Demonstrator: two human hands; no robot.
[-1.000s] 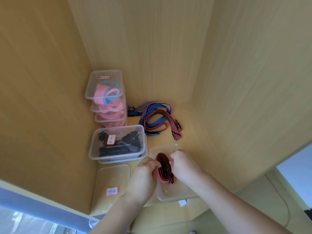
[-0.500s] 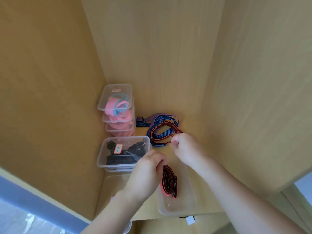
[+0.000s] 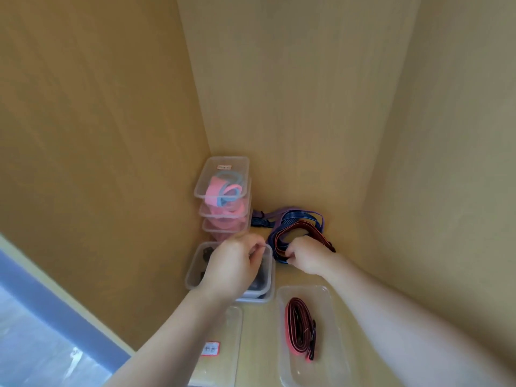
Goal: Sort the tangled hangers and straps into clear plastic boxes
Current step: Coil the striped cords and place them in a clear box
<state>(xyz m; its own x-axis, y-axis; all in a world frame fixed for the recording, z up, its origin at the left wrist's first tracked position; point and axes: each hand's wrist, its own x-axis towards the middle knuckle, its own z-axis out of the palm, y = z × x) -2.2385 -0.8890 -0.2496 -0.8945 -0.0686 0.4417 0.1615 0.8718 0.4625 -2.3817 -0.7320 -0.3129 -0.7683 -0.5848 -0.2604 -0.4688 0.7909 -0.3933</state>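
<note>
A tangle of red, blue and purple striped straps (image 3: 296, 227) lies at the back of the wooden shelf. My right hand (image 3: 307, 256) grips that tangle at its near edge. My left hand (image 3: 233, 263) hovers with curled fingers above the clear box of black clips (image 3: 266, 275); whether it pinches a strap end is hidden. A folded red and black strap (image 3: 300, 332) lies in the open clear box (image 3: 335, 317) at the front right.
Three stacked clear boxes (image 3: 224, 188) with pink and blue bands stand in the back left corner. A lidded clear box with a red label (image 3: 210, 349) sits at the front left. Wooden cabinet walls close in on the left, back and right.
Both hands have left the folded red strap in the front box and moved back. My right hand now grips the strap tangle; my left hand moved over the box of black clips.
</note>
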